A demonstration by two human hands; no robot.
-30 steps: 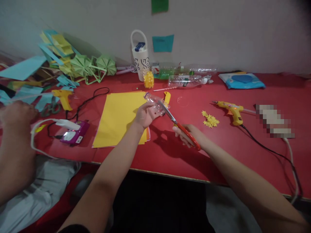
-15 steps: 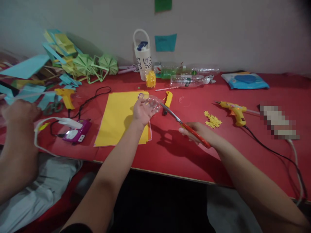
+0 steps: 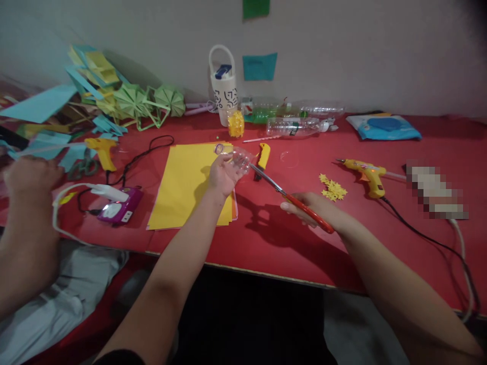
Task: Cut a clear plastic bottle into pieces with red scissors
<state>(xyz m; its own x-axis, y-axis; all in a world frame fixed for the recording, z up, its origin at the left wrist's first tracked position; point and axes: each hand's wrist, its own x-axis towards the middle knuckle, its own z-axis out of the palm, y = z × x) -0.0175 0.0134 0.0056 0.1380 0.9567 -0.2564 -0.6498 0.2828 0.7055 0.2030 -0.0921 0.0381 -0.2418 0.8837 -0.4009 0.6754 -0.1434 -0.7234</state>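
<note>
My left hand (image 3: 223, 177) is closed around a clear plastic bottle top (image 3: 240, 158), its neck pointing left above the yellow paper. In my right hand (image 3: 317, 210) are long scissors (image 3: 302, 205) with red handles; their metal blades reach the cut edge of the bottle piece. Whether the blade tips have plastic between them I cannot tell. Behind the blades lies a yellow utility knife (image 3: 264, 156). Under my left hand rests a stack of yellow paper sheets (image 3: 178, 187).
Right of my hands are small yellow stars (image 3: 333, 187), a yellow glue gun (image 3: 365, 175) with its cord, and a wipes pack (image 3: 383, 126). Plastic bottles (image 3: 292, 126) and a white tumbler (image 3: 225, 96) stand behind. At left are another person's hand (image 3: 32, 175) and a purple power strip (image 3: 120, 205).
The bottle piece has turned slightly in my left hand, its neck tilting a little. My right hand and the scissors have shifted very slightly down and right.
</note>
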